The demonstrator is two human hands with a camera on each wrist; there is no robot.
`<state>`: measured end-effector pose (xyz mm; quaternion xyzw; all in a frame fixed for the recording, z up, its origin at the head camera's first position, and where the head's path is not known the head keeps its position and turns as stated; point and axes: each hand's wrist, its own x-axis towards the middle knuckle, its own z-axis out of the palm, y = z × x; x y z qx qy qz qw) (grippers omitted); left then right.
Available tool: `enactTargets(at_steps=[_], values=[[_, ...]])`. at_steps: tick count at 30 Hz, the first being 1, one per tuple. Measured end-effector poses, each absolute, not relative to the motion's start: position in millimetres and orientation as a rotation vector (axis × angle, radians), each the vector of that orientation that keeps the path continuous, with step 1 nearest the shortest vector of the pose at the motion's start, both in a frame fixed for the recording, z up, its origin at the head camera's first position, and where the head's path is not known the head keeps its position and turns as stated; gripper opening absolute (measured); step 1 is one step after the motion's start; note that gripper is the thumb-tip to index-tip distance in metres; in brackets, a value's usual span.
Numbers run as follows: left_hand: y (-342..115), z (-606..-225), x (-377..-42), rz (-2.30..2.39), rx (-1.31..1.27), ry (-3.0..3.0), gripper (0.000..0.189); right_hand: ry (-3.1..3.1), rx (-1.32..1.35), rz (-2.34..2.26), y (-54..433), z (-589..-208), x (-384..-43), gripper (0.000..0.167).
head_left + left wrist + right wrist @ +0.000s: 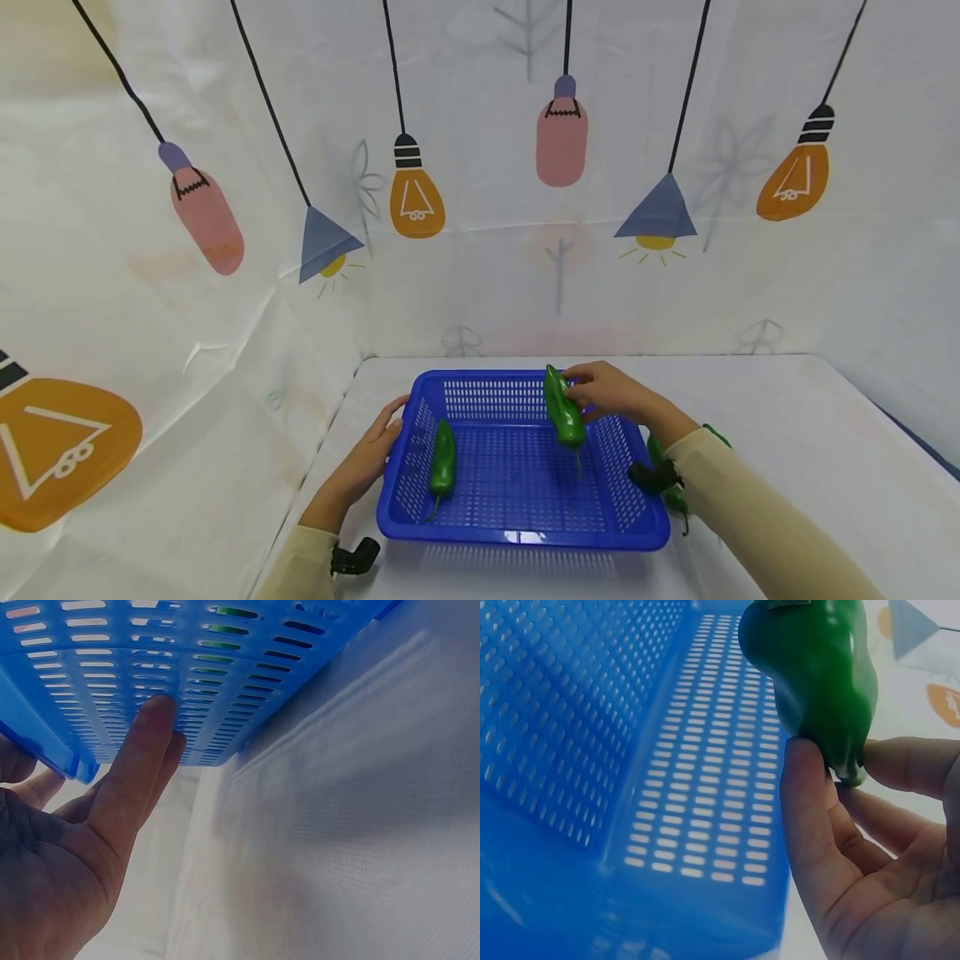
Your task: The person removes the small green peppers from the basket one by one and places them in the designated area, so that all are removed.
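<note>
My right hand (611,390) pinches a long green pepper (562,412) between thumb and fingers, above the right part of a blue plastic basket (525,540). The pepper's stem points down in the head view; close up in the right wrist view, the fingertips grip one end of the pepper (829,675). At the basket's left side my left hand (367,458) rests on the rim and outer wall. Its fairly straight fingers (139,761) touch the slotted wall in the left wrist view. Another green pepper (443,458) lies inside the basket, at the left.
More green peppers (675,500) lie on the white table (795,467) just right of the basket, partly hidden by my right forearm. A white sheet (480,283) printed with hanging lamps stands behind the table and along its left side.
</note>
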<state>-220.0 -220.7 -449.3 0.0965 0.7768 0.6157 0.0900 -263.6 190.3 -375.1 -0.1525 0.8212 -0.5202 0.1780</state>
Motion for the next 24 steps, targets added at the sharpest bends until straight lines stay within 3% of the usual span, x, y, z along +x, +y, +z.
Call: enactTargets(at_steps=[24], values=[[-221,-449,-220,1.811,0.315,2.294,0.048,2.410,-0.363,-1.404,219,-367,-256,0.054]])
